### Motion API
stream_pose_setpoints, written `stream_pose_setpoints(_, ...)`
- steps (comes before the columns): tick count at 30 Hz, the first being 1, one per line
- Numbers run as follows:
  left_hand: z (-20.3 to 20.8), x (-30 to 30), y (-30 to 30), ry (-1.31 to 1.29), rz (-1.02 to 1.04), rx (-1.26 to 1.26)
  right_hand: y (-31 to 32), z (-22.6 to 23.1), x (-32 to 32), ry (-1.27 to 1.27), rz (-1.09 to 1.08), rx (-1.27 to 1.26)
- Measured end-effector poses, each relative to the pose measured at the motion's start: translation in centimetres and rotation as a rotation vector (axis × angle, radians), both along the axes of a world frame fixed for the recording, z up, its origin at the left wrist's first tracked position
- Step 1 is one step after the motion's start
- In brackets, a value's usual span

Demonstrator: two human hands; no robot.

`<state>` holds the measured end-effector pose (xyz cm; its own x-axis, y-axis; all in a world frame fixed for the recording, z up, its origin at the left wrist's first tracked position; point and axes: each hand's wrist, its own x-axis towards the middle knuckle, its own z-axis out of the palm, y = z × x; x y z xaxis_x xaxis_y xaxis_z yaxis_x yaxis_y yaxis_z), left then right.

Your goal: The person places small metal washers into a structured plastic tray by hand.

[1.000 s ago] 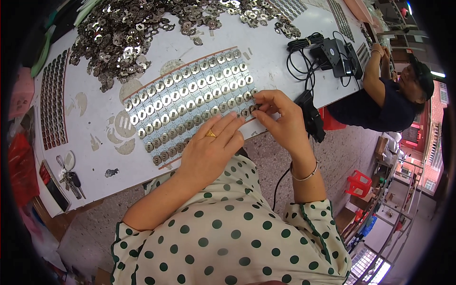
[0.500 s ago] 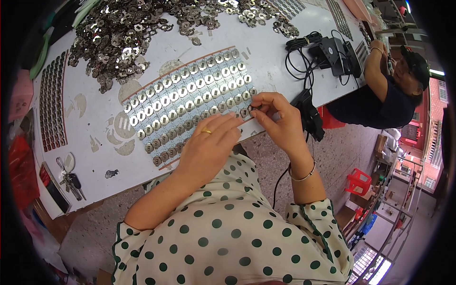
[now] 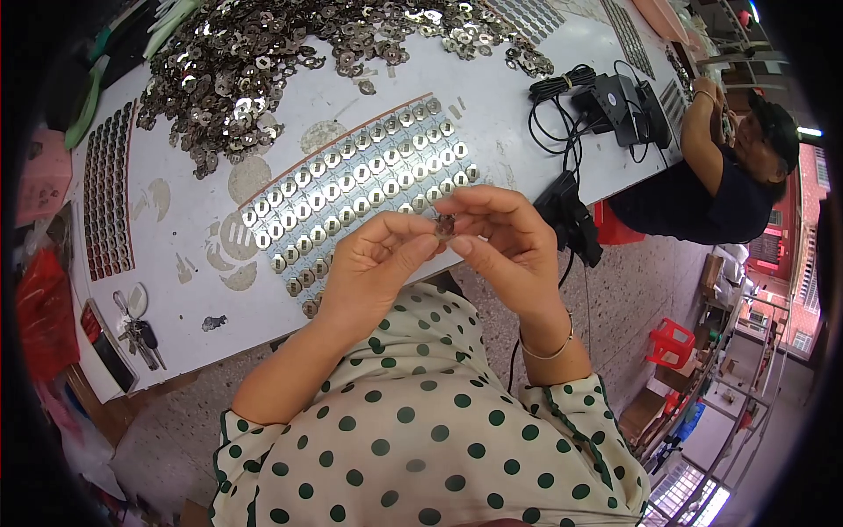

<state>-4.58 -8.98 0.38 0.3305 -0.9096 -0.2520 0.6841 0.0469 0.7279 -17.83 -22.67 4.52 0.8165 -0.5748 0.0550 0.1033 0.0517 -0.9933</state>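
Observation:
Between the fingertips of both hands is a small round metal piece (image 3: 445, 227), held up above the table's near edge. My left hand (image 3: 378, 263) pinches it from the left, thumb against forefinger. From the right, my right hand (image 3: 505, 241) grips it with thumb and fingers. Beneath and beyond the hands lies a flat sheet (image 3: 351, 186) set with rows of shiny round metal pieces, each with a dark square middle. My hands cover the sheet's near right part. What the held piece looks like in detail is partly hidden by the fingers.
A large heap of loose metal pieces (image 3: 237, 79) spreads over the far left of the table (image 3: 189, 307). Another filled sheet (image 3: 110, 193) lies at the left, near keys (image 3: 140, 329). Black adapters with cables (image 3: 619, 105) sit at the right. A co-worker (image 3: 711, 176) sits beyond.
My left hand has lifted off the sheet and come to my right hand. The right hand has drawn back slightly leftward with a metal piece, now held by both.

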Motion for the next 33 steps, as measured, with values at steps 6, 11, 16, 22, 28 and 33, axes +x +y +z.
stream_pose_setpoints(6,0.0,-0.6,-0.4,-0.1,0.023,-0.054,-0.4,-0.7,-0.5,0.007,0.004,-0.015)
stream_pose_setpoints(11,0.4,-1.4,-1.1,-0.211,0.1,-0.1,-0.4,0.2,-0.3,0.047,-0.135,-0.189)
stream_pose_setpoints(16,0.2,-0.9,-0.5,-0.87,0.037,-0.02,-1.7,-0.3,-0.8,0.061,-0.213,-0.137)
stream_pose_setpoints(22,-1.0,-1.1,-0.4,-1.716,0.031,-0.032,-3.9,-1.7,-1.5,-0.112,-0.174,0.665)
stream_pose_setpoints(28,-0.8,-1.4,-0.8,-1.904,-0.11,0.158,-5.8,-2.0,-2.2,0.361,-0.077,-0.135)
stream_pose_setpoints(33,-0.9,-0.8,-1.2,-1.976,-0.139,0.175,-7.1,-1.8,-1.8,0.495,0.114,-0.35)
